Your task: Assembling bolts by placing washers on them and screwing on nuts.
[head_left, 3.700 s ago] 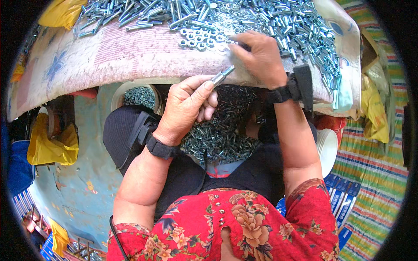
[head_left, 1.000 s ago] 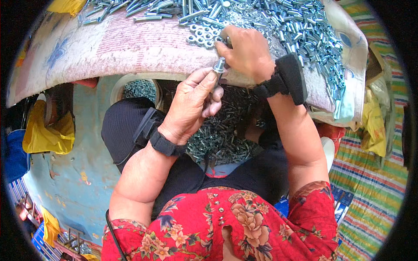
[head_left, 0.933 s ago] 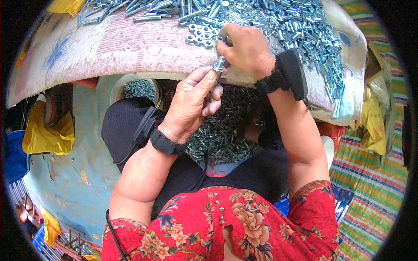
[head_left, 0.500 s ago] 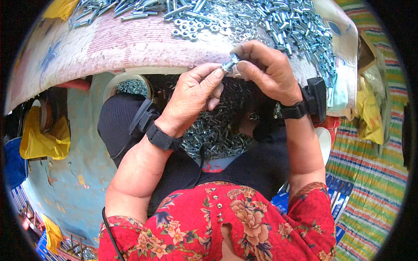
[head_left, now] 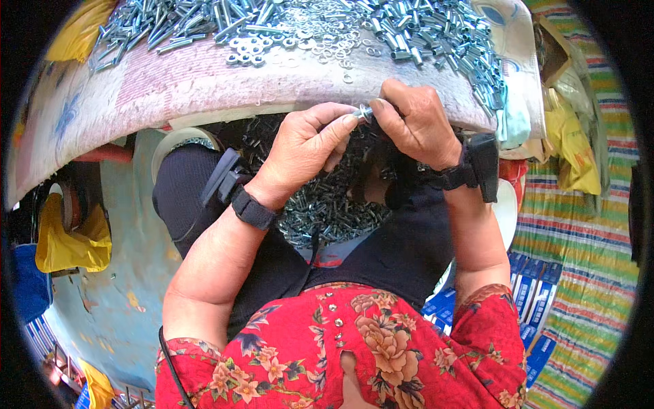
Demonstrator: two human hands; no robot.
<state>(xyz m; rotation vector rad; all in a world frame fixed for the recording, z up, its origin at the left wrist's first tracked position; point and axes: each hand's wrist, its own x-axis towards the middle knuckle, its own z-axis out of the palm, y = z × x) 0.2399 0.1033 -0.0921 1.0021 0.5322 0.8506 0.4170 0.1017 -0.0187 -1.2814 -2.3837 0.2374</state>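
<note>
My left hand (head_left: pixel 310 143) pinches a small shiny metal bolt (head_left: pixel 363 113) between thumb and fingertips, above my lap. My right hand (head_left: pixel 422 126) closes its thumb and forefinger on the bolt's other end. A ring-like flange or washer shows around the bolt between the two hands; the fingertips hide most of the rest. Just beyond, on the cloth-covered table (head_left: pixel 204 85), lie loose nuts (head_left: pixel 244 51), flat washers (head_left: pixel 334 48) and short metal sleeves (head_left: pixel 436 41).
Long metal pins (head_left: pixel 163 27) are heaped at the table's far left. Beneath my hands, a pile of bolts (head_left: pixel 334 211) sits between my knees. A white tub (head_left: pixel 167 146) stands by my left knee. Yellow bags (head_left: pixel 71 238) hang left; blue boxes (head_left: pixel 535 293) lie right on a striped mat (head_left: pixel 579 273).
Both hands stay together on the bolt and have shifted slightly; the bolt now lies more level. My right fingers have come down beside it. The table's contents appear farther left as the view moves.
</note>
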